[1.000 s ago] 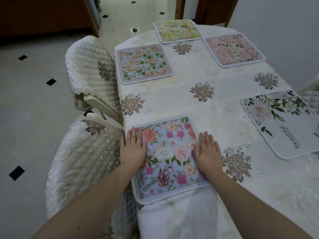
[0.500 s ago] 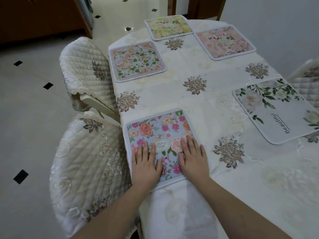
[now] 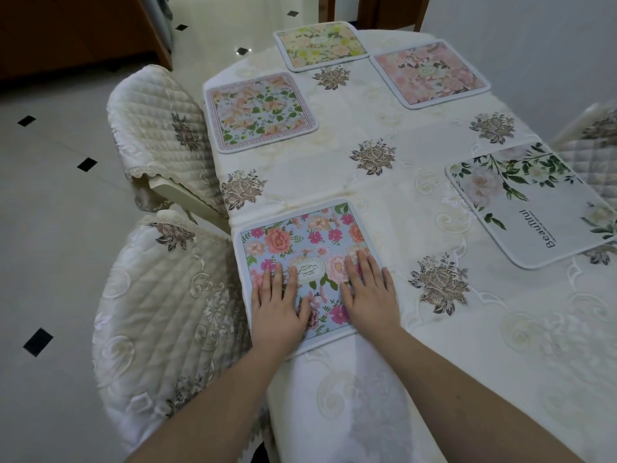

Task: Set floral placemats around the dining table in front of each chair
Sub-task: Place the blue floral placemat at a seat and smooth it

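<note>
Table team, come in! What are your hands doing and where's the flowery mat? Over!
Both hands flat, left hand and right hand pressing the blue floral placemat. Placemat flat at table's near edge, beside the quilted chair. Nothing in the way.

floor (image 3: 60, 202): pale tiles with small black squares | wall (image 3: 534, 35): plain white, far right | cabinet (image 3: 66, 31): brown wood, far left | door frame (image 3: 370, 11): brown wood, far end

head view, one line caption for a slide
Both hands press flat on a blue placemat at the table edge; four more mats laid.
</note>
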The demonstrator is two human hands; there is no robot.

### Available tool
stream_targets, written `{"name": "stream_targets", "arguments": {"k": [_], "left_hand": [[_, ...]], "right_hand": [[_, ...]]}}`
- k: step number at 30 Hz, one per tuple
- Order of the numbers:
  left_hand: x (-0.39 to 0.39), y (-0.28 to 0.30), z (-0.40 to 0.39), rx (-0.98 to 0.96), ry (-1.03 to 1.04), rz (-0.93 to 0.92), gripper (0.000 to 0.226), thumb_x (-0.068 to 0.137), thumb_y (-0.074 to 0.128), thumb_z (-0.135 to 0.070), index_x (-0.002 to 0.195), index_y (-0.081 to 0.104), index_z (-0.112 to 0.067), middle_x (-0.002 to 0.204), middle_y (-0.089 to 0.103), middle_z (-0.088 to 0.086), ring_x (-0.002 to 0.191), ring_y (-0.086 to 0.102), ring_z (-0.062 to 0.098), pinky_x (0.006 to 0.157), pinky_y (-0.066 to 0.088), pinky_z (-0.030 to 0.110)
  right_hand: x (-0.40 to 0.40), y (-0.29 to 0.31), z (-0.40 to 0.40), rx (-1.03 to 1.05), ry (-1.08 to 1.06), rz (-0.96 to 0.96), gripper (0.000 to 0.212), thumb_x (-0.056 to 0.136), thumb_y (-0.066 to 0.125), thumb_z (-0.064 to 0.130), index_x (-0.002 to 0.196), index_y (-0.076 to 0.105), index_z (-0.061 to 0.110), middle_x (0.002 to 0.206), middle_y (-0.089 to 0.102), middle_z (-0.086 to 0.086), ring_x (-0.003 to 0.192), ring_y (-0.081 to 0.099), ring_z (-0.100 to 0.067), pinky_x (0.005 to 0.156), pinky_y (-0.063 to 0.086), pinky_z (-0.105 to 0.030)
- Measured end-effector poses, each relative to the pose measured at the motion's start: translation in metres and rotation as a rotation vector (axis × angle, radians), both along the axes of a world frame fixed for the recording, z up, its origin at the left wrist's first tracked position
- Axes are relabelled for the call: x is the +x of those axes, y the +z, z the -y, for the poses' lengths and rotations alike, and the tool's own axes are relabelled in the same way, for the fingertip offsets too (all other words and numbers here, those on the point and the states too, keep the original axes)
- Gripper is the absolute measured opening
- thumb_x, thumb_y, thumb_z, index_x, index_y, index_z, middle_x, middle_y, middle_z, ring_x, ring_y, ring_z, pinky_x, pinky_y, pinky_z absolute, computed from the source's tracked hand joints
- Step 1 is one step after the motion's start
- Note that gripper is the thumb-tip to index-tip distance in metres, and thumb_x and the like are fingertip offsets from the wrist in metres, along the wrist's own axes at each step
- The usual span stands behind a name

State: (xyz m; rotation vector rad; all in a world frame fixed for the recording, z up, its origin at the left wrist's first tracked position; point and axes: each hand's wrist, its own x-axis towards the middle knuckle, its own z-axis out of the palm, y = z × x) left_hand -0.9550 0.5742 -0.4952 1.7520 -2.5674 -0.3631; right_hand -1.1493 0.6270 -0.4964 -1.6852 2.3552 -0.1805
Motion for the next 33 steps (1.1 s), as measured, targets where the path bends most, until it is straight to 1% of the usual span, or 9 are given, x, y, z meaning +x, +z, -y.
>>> {"name": "stream_targets", "arguments": {"k": [7, 14, 17, 19, 21, 24, 27, 29, 33], "left_hand": [[0.016, 0.006, -0.008, 0.056, -0.035, 0.018, 0.071, 0.095, 0.004, -0.061, 0.159, 0.000, -0.031, 0.168, -0.003, -0.001, 0.154, -0.011, 0.018, 0.123, -0.010, 0.039], [0.048, 0.023, -0.033, 0.136, -0.075, 0.094, 0.075, 0.088, -0.008, -0.060, 0.156, -0.012, -0.029, 0.164, -0.019, -0.003, 0.153, -0.015, 0.015, 0.123, -0.007, 0.040], [0.068, 0.034, -0.040, 0.167, -0.095, 0.224, 0.086, 0.081, -0.016, -0.060, 0.158, -0.009, -0.023, 0.166, -0.011, -0.001, 0.155, -0.003, 0.020, 0.124, -0.001, 0.044], [0.077, 0.044, -0.043, 0.183, -0.090, 0.300, 0.095, 0.076, -0.020, -0.060, 0.159, -0.003, -0.018, 0.168, -0.003, 0.003, 0.155, 0.000, 0.021, 0.123, 0.001, 0.045], [0.084, 0.055, -0.047, 0.207, -0.061, 0.336, 0.104, 0.071, -0.022, -0.062, 0.160, 0.004, -0.016, 0.168, 0.004, 0.006, 0.155, 0.003, 0.022, 0.123, 0.004, 0.046], [0.088, 0.072, -0.052, 0.183, -0.049, 0.329, 0.105, 0.072, -0.018, -0.065, 0.160, 0.014, -0.016, 0.166, 0.017, 0.008, 0.153, 0.013, 0.024, 0.122, 0.009, 0.047], [0.087, 0.095, -0.059, 0.160, -0.113, 0.283, 0.082, 0.093, 0.000, -0.064, 0.160, 0.014, -0.018, 0.165, 0.020, 0.008, 0.153, 0.014, 0.023, 0.123, 0.009, 0.044], [0.088, 0.112, -0.065, 0.151, -0.152, 0.241, 0.071, 0.102, 0.015, -0.060, 0.160, 0.013, -0.020, 0.166, 0.017, 0.005, 0.153, 0.012, 0.021, 0.123, 0.008, 0.042], [0.109, 0.141, -0.079, 0.078, -0.196, 0.168, 0.069, 0.102, 0.019, -0.061, 0.160, 0.014, -0.023, 0.167, 0.017, 0.003, 0.154, 0.011, 0.020, 0.124, 0.010, 0.040]], "right_hand": [[-0.009, 0.001, -0.019, 0.016, 0.034, -0.005, 0.060, 0.103, 0.014, 0.048, 0.156, 0.000, 0.026, 0.163, -0.009, 0.004, 0.151, -0.007, -0.012, 0.121, -0.008, -0.033], [-0.013, 0.008, -0.058, 0.066, 0.033, 0.030, 0.068, 0.097, 0.001, 0.055, 0.156, -0.003, 0.021, 0.163, -0.007, 0.005, 0.150, -0.006, -0.010, 0.120, -0.008, -0.029], [-0.019, 0.011, -0.085, 0.096, 0.007, -0.004, 0.065, 0.097, 0.005, 0.053, 0.154, -0.003, 0.023, 0.164, 0.000, 0.003, 0.150, 0.000, -0.011, 0.119, -0.006, -0.028], [-0.023, 0.018, -0.101, 0.112, -0.034, 0.002, 0.068, 0.095, 0.007, 0.050, 0.155, 0.007, 0.018, 0.163, 0.014, 0.000, 0.150, 0.012, -0.014, 0.118, -0.001, -0.029], [-0.024, 0.026, -0.112, 0.123, -0.063, 0.018, 0.072, 0.094, 0.006, 0.050, 0.156, 0.014, 0.014, 0.163, 0.017, -0.002, 0.150, 0.015, -0.016, 0.120, 0.002, -0.030], [-0.020, 0.044, -0.120, 0.156, -0.089, 0.010, 0.064, 0.101, 0.019, 0.046, 0.157, 0.016, 0.014, 0.164, 0.015, -0.003, 0.151, 0.014, -0.018, 0.121, 0.008, -0.034], [-0.005, 0.070, -0.122, 0.168, -0.068, 0.002, 0.062, 0.103, 0.031, 0.044, 0.156, 0.017, 0.016, 0.163, 0.018, -0.004, 0.150, 0.017, -0.020, 0.121, 0.014, -0.037], [0.009, 0.090, -0.122, 0.173, -0.054, -0.002, 0.062, 0.103, 0.031, 0.046, 0.157, 0.016, 0.018, 0.163, 0.018, -0.003, 0.150, 0.018, -0.019, 0.121, 0.016, -0.037], [0.047, 0.121, -0.119, 0.162, -0.011, -0.035, 0.062, 0.103, 0.029, 0.049, 0.157, 0.015, 0.023, 0.164, 0.016, 0.001, 0.149, 0.018, -0.016, 0.120, 0.017, -0.036]]}}
